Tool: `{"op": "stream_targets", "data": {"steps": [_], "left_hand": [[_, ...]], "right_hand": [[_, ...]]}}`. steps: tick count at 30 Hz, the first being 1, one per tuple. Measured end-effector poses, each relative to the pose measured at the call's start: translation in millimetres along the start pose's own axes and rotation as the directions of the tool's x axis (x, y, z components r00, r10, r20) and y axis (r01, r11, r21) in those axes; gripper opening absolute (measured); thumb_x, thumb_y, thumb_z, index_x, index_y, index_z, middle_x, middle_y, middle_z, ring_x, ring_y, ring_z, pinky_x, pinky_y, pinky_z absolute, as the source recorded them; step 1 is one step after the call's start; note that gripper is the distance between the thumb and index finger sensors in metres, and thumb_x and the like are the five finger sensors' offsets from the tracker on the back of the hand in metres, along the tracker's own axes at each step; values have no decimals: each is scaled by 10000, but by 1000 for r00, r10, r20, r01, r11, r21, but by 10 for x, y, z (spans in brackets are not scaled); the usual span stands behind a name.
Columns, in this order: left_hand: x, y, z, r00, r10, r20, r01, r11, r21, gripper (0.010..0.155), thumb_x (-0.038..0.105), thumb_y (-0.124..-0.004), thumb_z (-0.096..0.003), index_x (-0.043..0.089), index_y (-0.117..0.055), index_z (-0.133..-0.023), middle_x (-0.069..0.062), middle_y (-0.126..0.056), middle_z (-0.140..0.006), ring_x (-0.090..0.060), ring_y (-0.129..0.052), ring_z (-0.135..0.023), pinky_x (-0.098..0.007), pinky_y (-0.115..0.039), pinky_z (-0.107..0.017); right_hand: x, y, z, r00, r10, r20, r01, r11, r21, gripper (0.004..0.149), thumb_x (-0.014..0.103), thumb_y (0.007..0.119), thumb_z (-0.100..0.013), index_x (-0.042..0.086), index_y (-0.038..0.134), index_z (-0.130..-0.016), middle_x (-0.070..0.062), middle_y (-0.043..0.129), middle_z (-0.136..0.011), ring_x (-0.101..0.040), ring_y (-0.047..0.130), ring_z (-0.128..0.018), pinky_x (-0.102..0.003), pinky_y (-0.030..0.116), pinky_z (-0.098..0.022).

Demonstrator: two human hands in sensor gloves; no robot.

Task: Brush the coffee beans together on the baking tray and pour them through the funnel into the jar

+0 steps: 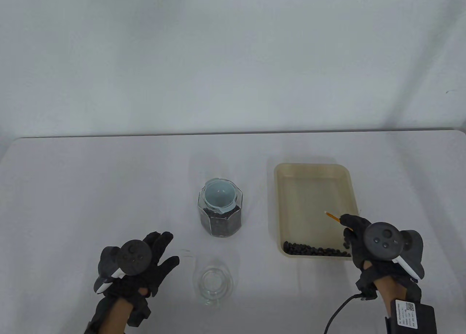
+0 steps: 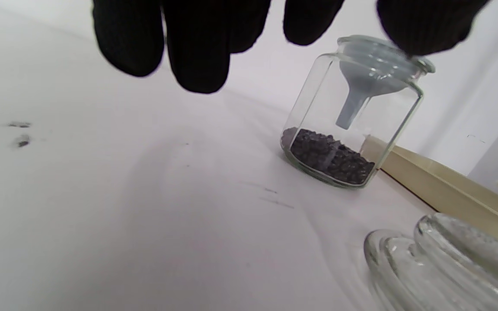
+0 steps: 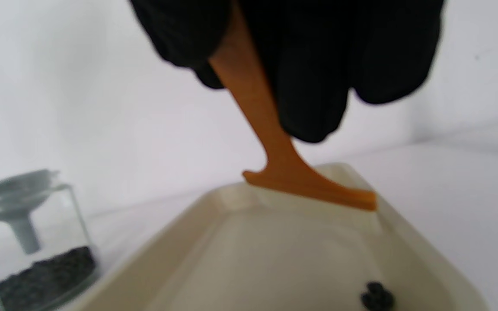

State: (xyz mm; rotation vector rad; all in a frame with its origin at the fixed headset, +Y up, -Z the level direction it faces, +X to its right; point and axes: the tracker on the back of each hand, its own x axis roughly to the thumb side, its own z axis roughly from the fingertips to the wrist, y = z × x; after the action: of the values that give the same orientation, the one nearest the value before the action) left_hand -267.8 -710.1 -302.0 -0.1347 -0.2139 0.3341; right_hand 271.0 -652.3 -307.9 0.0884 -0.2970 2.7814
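A cream baking tray lies at the right, with dark coffee beans heaped in a line along its near edge. My right hand grips an orange brush over the tray's near right part; its handle and pale bristles show in the right wrist view above the tray. A glass jar with a grey funnel in its mouth stands mid-table, with beans at its bottom. My left hand hovers open to the left of the jar, holding nothing.
The jar's glass lid lies on the table near the front edge, between my hands, and fills the lower right corner of the left wrist view. A white wall rises behind the table's far edge.
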Motion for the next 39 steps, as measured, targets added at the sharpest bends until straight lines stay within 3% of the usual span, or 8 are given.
{"op": "stream_targets", "data": {"steps": [10,16,31,39], "left_hand": [[-1,4,2,1000,2,0,-2,1000,1,752,690,-660,-444,349,-485,-1090,-118,-547,-1133,-286,-859,-920,-541,-760,-649],[-1,4,2,1000,1,0,-1,1000,0,752,690,-659,-444,349,-484,-1091,-118,-547,-1133,-286,-860,-918,-541,-759,-650],[1,4,-1,1000,-1,2,1,1000,-6,753,692,-658,-445,349,-483,-1092,-118,-547,-1133,-288,-859,-920,-542,-758,-651],[3,7,-2,1000,1,1,-1,1000,-6,752,691,-658,-445,350,-482,-1092,-117,-546,-1134,-288,-858,-920,-543,-757,-651]], "right_hand": [[150,330,-48,978,209,10,-208,971,121,435,270,813,-409,184,875,-831,-231,974,-787,-367,1074,-582,-542,889,-417],[299,368,-104,951,307,25,-306,936,172,434,287,803,-416,190,867,-834,-219,981,-775,-355,1076,-572,-540,888,-415],[375,329,-171,970,148,-193,-110,975,192,435,317,786,-451,125,858,-835,-254,1001,-709,-359,1087,-496,-538,899,-369],[649,460,-258,955,200,-218,-147,960,237,438,319,791,-451,124,857,-838,-265,994,-715,-368,1085,-496,-536,904,-360]]}}
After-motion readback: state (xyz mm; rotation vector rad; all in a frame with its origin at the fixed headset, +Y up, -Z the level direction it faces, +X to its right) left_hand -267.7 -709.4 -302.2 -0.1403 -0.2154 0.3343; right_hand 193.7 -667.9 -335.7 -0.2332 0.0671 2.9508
